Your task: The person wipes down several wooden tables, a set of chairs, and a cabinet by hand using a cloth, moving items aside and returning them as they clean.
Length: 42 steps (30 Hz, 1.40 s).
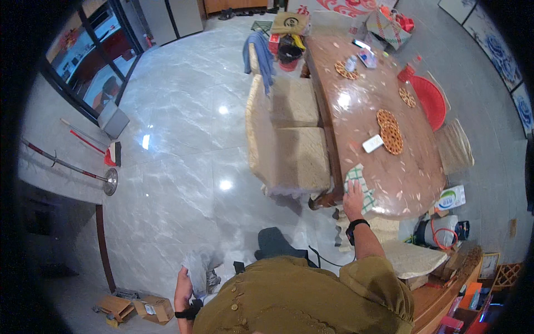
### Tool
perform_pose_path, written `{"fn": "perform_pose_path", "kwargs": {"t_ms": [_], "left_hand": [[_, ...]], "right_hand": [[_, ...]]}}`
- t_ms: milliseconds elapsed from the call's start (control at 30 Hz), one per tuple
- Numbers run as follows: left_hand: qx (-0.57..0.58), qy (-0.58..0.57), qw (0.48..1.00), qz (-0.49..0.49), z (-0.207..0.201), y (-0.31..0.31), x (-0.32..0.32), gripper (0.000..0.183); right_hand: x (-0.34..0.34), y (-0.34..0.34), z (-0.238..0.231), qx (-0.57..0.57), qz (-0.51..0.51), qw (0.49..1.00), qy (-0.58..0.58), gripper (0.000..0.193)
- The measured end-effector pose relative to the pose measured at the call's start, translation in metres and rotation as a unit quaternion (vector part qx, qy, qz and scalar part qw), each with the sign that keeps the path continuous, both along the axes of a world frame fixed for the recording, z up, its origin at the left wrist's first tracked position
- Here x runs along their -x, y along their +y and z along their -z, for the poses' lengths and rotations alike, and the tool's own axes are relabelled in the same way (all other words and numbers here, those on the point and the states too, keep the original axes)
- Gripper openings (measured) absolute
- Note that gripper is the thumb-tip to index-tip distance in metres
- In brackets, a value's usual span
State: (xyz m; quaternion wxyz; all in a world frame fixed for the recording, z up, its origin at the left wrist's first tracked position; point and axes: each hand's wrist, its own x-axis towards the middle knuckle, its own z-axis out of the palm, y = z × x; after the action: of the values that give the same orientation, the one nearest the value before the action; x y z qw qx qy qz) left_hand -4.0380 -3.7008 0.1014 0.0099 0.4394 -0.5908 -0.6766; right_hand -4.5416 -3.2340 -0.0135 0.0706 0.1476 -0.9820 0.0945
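My right hand [354, 201] lies flat on a green-and-white checked cloth [361, 186], fingers stretched out, at the near left corner of the brown table [400, 175]. Down at my left side, my left hand [183, 285] is closed at the edge of a clear, crumpled plastic bag [196, 268]; its fingers are only partly visible. A white box-shaped item [372, 143] sits on the table beyond the cloth. Beside it are round, brown openwork trivets [391, 138].
Two covered chairs [300, 158] stand along the table's left side. A red basket [429, 103] is at its right edge, beside a bottle [409, 69]. Cardboard boxes [153, 309] lie on the floor at lower left. A bin [113, 119] stands by the left wall.
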Motion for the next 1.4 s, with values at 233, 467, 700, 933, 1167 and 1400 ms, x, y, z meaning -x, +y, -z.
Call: {"fn": "perform_pose_path", "kwargs": {"t_ms": [233, 467, 700, 933, 1167, 1400], "left_hand": [[-0.008, 0.014, 0.999, -0.033, -0.026, -0.076, 0.052, 0.035], [0.049, 0.001, 0.999, 0.000, -0.014, -0.213, 0.152, 0.031], [0.018, 0.000, 0.998, -0.067, 0.016, -0.370, 0.200, 0.029], [-0.062, 0.044, 0.986, -0.149, 0.011, -0.531, 0.277, 0.031], [0.096, 0.059, 0.993, 0.024, 0.050, -0.750, 0.435, 0.027], [0.081, 0.089, 0.974, 0.190, 0.026, -0.853, 0.681, 0.031]], "right_hand": [[0.013, -0.052, 0.001, -0.002, 0.072, 0.997, -0.035, 0.064], [0.065, -0.116, -0.008, -0.037, 0.124, 0.991, -0.046, 0.057], [0.194, -0.191, -0.029, 0.081, 0.139, 0.978, -0.135, 0.043], [0.274, -0.334, -0.141, 0.370, 0.214, 0.879, -0.209, 0.043], [0.244, -0.325, -0.208, -0.039, 0.261, 0.952, -0.157, 0.033], [0.200, -0.464, -0.292, -0.197, 0.308, 0.924, -0.113, 0.034]]}}
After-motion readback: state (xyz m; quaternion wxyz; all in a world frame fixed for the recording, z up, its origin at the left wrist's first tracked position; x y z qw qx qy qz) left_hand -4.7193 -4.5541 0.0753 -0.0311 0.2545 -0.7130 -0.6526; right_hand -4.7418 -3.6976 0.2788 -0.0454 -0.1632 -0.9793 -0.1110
